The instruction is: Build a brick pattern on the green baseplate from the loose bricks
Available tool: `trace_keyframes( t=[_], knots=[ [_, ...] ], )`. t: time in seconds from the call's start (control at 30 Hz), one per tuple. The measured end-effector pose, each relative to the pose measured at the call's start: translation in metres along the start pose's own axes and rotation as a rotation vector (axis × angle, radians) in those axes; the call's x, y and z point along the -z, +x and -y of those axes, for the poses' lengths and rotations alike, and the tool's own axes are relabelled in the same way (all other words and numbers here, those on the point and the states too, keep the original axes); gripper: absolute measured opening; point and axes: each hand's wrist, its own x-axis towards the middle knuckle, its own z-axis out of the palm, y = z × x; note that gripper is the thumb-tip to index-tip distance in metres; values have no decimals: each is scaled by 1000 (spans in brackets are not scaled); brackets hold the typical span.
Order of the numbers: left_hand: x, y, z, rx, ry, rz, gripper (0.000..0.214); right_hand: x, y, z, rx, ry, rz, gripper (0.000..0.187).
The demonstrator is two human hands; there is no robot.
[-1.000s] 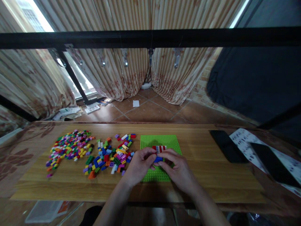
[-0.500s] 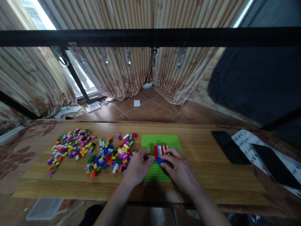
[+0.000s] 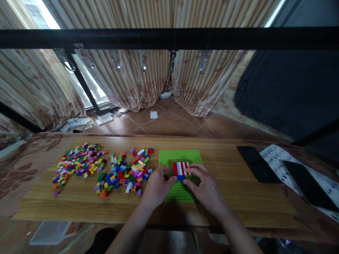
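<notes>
A green baseplate lies on the wooden table in front of me. On it stands a small block of red and white striped bricks. A blue brick sits at the block's near edge. My left hand and my right hand meet over the plate, fingers pinched on the blue brick from both sides. My forearms come in from the lower edge of the view.
Left of the plate lies a pile of mixed coloured bricks, and a second spread of small bricks further left. Two black phones and a printed sheet lie at the right. A black bar crosses overhead.
Both hands lowered the blue brick onto the baseplate, against the near edge of the striped block. The red and white bricks now show more fully.
</notes>
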Motion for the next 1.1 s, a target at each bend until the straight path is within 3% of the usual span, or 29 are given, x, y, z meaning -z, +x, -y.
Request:
trace_keyframes(
  t=[0.17,0.27,0.47,1.1],
  knots=[
    [-1,0,2,-19,-9,0,28,-1,4,-10,-223,46,-77,33],
    [-2,0,2,-22,0,6,30,-4,5,-15,-311,55,-60,42],
    [-3,1,1,11,-43,19,31,-10,6,-11,-329,76,10,49],
    [-8,7,3,52,-11,-30,29,-24,6,-6,-290,-20,-98,30]
  ],
)
